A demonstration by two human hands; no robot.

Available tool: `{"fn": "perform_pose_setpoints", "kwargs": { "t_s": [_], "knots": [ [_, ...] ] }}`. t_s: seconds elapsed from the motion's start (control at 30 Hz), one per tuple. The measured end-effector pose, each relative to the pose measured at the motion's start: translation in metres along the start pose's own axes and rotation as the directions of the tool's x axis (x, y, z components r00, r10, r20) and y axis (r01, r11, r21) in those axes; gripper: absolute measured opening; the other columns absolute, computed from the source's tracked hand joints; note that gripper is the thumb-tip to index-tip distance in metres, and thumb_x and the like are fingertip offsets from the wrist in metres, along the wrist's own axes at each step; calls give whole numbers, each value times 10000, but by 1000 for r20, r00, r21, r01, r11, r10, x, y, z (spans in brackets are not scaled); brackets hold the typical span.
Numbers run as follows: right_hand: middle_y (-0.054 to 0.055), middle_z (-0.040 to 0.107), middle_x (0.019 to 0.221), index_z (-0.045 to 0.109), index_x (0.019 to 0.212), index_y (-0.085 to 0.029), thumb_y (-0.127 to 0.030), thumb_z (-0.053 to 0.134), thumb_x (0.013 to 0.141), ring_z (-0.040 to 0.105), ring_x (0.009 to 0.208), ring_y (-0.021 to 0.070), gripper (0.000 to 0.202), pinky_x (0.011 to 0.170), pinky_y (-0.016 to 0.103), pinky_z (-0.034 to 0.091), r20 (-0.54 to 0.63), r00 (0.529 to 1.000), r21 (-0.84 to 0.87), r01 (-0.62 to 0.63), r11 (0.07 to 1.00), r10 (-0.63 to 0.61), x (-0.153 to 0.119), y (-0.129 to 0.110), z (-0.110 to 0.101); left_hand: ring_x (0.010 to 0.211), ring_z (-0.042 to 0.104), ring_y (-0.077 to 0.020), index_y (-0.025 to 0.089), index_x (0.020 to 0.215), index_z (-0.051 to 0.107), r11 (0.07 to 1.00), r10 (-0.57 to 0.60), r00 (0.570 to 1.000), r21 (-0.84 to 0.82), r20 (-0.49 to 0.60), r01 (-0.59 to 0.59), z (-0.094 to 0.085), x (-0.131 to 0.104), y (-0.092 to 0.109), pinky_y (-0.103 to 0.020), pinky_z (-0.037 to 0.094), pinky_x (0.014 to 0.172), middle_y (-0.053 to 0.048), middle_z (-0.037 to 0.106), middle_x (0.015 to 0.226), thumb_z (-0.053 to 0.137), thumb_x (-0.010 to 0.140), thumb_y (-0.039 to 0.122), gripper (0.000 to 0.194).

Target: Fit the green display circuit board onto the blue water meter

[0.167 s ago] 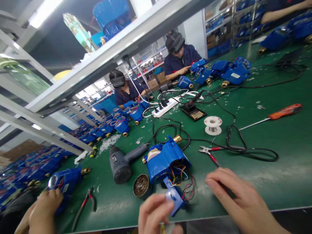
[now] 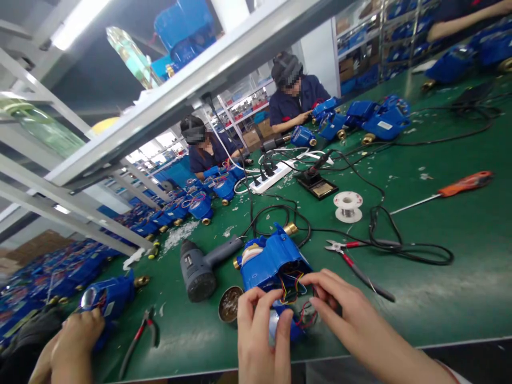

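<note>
A blue meter housing point(image 2: 268, 258) with brass fittings lies open on the green table, and coloured wires point(image 2: 295, 282) spill from its near side. My left hand point(image 2: 260, 333) pinches a small blue cover point(image 2: 295, 329) just below that opening; my fingers hide most of the cover. From the right, my right hand point(image 2: 352, 317) reaches in. Its forefinger lies on the wires at the housing's mouth and its thumb is under the red loop, so it pinches the wires.
A grey heat gun point(image 2: 200, 266) and a round tin point(image 2: 230, 304) lie left of the housing. Red-handled cutters point(image 2: 352, 261), black cables, a solder spool point(image 2: 348, 205) and an orange screwdriver point(image 2: 464, 184) lie to the right. A co-worker's hand point(image 2: 76, 336) holds another blue meter point(image 2: 108, 298) near pliers point(image 2: 140, 336).
Both my hands have moved up and inward to the housing's opening. My right hand slid left, uncovering the cutters' handles, and my left hand carried the blue cover up to the wires.
</note>
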State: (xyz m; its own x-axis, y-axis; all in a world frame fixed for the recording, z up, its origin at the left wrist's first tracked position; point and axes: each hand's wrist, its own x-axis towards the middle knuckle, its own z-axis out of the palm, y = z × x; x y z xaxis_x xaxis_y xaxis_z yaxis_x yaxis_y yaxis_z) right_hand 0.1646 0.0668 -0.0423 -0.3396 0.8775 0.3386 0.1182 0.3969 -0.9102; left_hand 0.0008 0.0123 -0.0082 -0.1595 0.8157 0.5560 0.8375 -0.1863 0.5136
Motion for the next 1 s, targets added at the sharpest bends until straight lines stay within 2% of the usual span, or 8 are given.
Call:
{"fn": "perform_pose_setpoints", "kwargs": {
  "t_s": [0.2, 0.33, 0.43, 0.67, 0.8, 0.9, 0.97, 1.0],
  "knots": [
    [44, 526, 906, 635, 905, -167, -160, 441, 913, 534, 831, 174, 195, 733, 268, 392, 43, 999, 74, -19, 997, 15, 14, 3, 8, 939, 491, -225, 253, 966, 633, 981, 32, 996, 188, 87, -48, 12, 5, -3, -370, 389, 851, -46, 509, 1032, 475, 947, 241, 159],
    [39, 532, 824, 647, 818, -156, -163, 467, 890, 531, 778, 170, 194, 685, 256, 385, 48, 999, 127, -5, 992, -2, 19, 0, 6, 890, 462, -210, 221, 830, 614, 980, 50, 993, 187, 111, -70, 13, 9, -3, -350, 356, 814, -35, 502, 966, 479, 921, 131, 186],
    [39, 553, 824, 635, 787, -153, -181, 462, 896, 545, 778, 164, 207, 677, 246, 398, 63, 998, 136, -4, 991, -5, 19, 0, 6, 898, 458, -208, 209, 815, 606, 984, 60, 990, 160, 129, -80, 15, 9, -7, -342, 341, 806, -38, 500, 970, 468, 937, 159, 191],
    [44, 589, 848, 712, 920, -168, -263, 483, 882, 583, 786, 171, 251, 697, 257, 433, 59, 997, 118, -53, 992, 46, 17, 4, 8, 1008, 509, -199, 270, 1011, 639, 986, 81, 996, 147, -40, -75, 18, 3, -14, -328, 319, 865, -30, 566, 1063, 343, 1000, 354, 308],
    [42, 577, 784, 670, 774, -163, -254, 449, 924, 583, 736, 169, 282, 648, 253, 447, 65, 998, 26, 9, 1000, -11, 16, 11, 11, 1050, 516, -187, 268, 1046, 597, 997, 43, 992, 71, -122, -34, 14, 6, -17, -321, 330, 910, -23, 575, 1082, 338, 1005, 353, 275],
    [37, 637, 909, 701, 1073, -187, -279, 456, 992, 637, 823, 154, 274, 694, 194, 522, -33, 994, -166, 101, 981, -107, 9, 18, 2, 1077, 513, -197, 267, 1078, 579, 999, -1, 985, 36, -172, 7, 3, 13, -23, -338, 341, 932, -28, 576, 1118, 371, 999, 359, 240],
    [31, 652, 1076, 638, 1240, -188, -302, 475, 1018, 648, 950, 153, 298, 781, 152, 540, -126, 963, -357, 181, 916, -240, 4, 21, -11, 1089, 517, -212, 257, 1074, 586, 999, -23, 978, 31, -207, 30, -7, 14, -30, -348, 359, 934, -41, 582, 1130, 403, 988, 365, 230],
    [21, 647, 1116, 636, 1242, -186, -313, 477, 1024, 646, 980, 156, 298, 811, 141, 537, -153, 936, -444, 223, 868, -318, 2, 21, -18, 1093, 521, -218, 250, 1069, 591, 999, -34, 974, 27, -223, 41, -11, 14, -34, -350, 372, 932, -47, 587, 1129, 416, 982, 369, 228]
  ]
}}
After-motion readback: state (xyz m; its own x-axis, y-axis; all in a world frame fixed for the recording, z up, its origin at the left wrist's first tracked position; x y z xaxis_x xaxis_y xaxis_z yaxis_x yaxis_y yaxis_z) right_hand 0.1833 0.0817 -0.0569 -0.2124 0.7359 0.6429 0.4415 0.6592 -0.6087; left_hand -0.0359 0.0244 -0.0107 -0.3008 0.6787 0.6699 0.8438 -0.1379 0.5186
